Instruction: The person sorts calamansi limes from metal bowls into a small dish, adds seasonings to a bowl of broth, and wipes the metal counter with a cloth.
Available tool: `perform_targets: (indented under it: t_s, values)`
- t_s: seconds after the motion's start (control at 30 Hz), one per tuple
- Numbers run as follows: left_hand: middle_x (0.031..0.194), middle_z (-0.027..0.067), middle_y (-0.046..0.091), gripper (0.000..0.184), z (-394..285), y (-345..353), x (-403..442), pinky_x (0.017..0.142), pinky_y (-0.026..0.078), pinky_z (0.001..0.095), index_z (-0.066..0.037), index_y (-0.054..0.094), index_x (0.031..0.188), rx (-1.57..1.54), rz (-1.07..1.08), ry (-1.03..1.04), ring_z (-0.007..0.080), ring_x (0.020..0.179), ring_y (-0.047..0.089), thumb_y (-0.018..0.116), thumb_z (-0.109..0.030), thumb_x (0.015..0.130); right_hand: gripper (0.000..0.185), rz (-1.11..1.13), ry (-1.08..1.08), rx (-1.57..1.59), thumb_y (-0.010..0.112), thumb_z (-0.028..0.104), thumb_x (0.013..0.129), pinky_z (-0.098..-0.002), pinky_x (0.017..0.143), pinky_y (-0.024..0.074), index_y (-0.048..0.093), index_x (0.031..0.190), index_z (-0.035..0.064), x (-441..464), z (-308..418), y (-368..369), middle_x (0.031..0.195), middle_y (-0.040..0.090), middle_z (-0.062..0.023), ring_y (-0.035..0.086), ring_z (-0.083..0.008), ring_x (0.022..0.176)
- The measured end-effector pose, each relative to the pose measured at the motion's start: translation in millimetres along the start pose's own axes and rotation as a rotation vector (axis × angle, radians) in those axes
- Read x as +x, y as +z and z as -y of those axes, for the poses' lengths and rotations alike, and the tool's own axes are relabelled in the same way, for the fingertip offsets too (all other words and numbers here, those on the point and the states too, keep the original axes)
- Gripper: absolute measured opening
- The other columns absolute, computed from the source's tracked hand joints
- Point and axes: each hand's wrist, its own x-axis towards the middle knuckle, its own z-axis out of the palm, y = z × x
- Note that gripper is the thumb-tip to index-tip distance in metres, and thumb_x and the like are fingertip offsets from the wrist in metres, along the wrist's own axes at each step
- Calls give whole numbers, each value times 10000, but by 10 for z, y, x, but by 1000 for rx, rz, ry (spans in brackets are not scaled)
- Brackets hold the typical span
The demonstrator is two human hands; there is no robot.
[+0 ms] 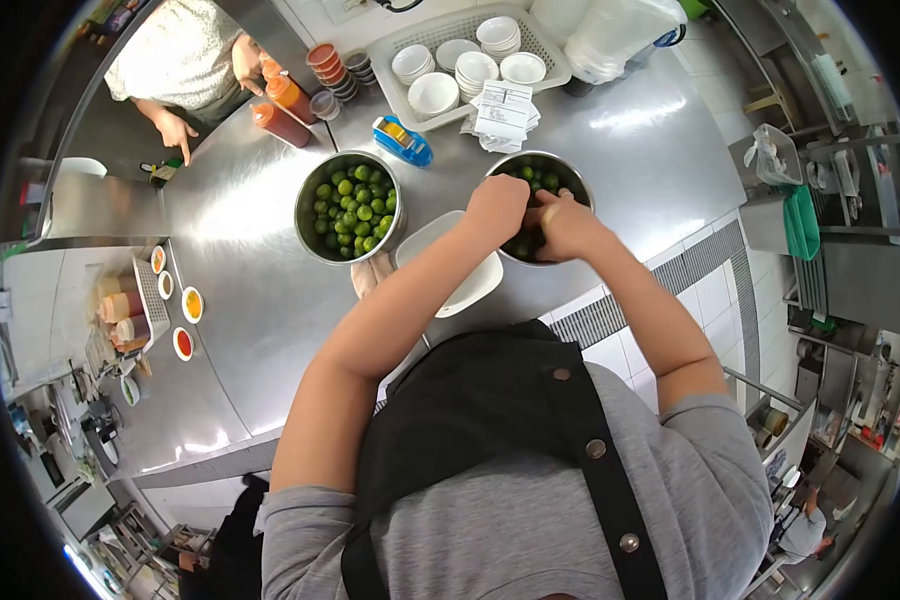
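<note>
Both my hands are over the right metal bowl (589, 192), which holds dark green limes (542, 178). My left hand (498, 212) is closed like a fist at the bowl's left side; its fingertips are hidden. Across from it, my right hand (566, 225) reaches in over the right rim with curled fingers close to the left hand. What either hand holds cannot be made out. Under my left forearm sits a white plastic tub (482, 284), partly covered. To its left stands another metal bowl (303, 232) filled with small green limes (355, 208).
A blue tape dispenser (403, 142) and printed slips (505, 113) lie behind the bowls. A crate (560, 72) holds stacked white bowls. Sauce bottles (282, 124) stand at the back left, near another person's hand (175, 135). Small sauce dishes (183, 343) line the left.
</note>
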Motion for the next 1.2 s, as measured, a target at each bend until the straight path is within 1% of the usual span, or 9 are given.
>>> perform_targets:
  t_s: [0.13,0.3,0.4,0.47,0.53,0.77,0.93,1.1,1.2]
  values:
    - [849,209,717,159,-6,-56,14,750,587,443,-22,718,791,-4,28,12,371,845,714,795,-73,660,577,99,-28,41,822,407,684,-499,1046,477,693,1226,254,49,-129,-50,1516,432,-156,432,-497,1339]
    - [822,205,714,73,-155,2,-88,726,585,437,-31,729,798,71,-49,39,343,838,719,698,-84,757,635,90,116,-189,707,395,805,-494,1082,454,591,1367,124,118,114,205,1544,373,-213,371,-518,1383]
    - [806,203,711,100,-83,30,-118,713,585,441,-37,732,798,56,-76,94,342,821,719,649,-92,789,669,101,104,-150,708,414,794,-500,1094,440,577,1385,129,94,136,60,1569,339,-213,367,-543,1374]
    - [810,204,709,110,-53,-41,-89,708,585,443,-41,732,795,7,-24,127,352,807,717,637,-95,792,729,103,-19,-59,751,433,735,-493,1120,409,565,1412,235,203,-80,188,1565,344,-223,378,-566,1356]
    - [797,211,705,136,-39,-33,-82,716,584,457,-36,715,735,-39,-66,128,371,806,713,615,-99,802,670,133,-21,-23,761,390,719,-492,1110,418,602,1360,279,70,-52,24,1540,378,-224,428,-554,1315]
    - [869,181,727,318,55,-497,-166,735,575,395,-30,753,1039,-399,-233,69,296,790,727,769,-79,725,330,61,-79,82,796,180,781,-475,1034,466,668,1086,176,-117,-28,11,1241,514,-106,523,-425,1205]
    - [951,119,735,309,646,-1416,-701,773,579,288,-27,732,1155,-809,-268,-383,173,933,718,754,-114,859,271,66,-189,413,774,134,807,-429,923,517,673,1059,132,-125,-268,-84,1134,560,-97,589,-298,1083]
    - [1259,224,605,429,1269,-1275,-1300,963,588,356,56,470,1409,-1917,-340,-214,312,1143,646,526,2,988,255,210,-167,1068,694,54,878,-280,768,535,661,1131,65,-70,-310,-355,1151,607,-60,607,-127,963]
    - [1337,278,544,489,1142,-1270,-1473,1062,525,396,80,374,1454,-2017,-322,-124,387,1252,568,499,-11,990,340,196,-208,1760,678,71,909,-296,782,559,609,1242,77,-4,-245,-361,1183,612,-76,626,-145,961]
